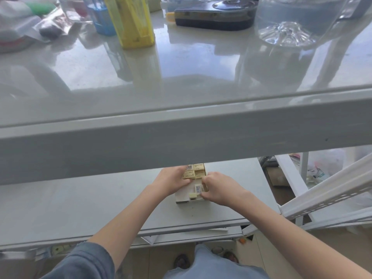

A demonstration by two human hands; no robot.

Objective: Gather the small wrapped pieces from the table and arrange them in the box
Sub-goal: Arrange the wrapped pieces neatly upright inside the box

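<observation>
The box (182,195), small and white, sits on the lower grey bench (80,198) at about 6 o'clock of the view, just below the edge of the upper glossy shelf (181,77). Cream wrapped pieces (196,171) are packed in rows at its far end, some partly hidden under the shelf edge. The left hand (171,181) lies at the 9 o'clock side of the box, its fingers curled against the packed pieces and the box wall. The right hand (219,188) is at the 3 o'clock side, its fingers pinching a barcode-labelled piece (198,188) over the box's near half. One loose piece (192,196) lies at the near rim, touching the right fingertips. On the upper shelf at 12 o'clock stand a yellow container (132,21), a blue container (102,19), a dark flat case (213,15) and a clear water bottle (296,21).
</observation>
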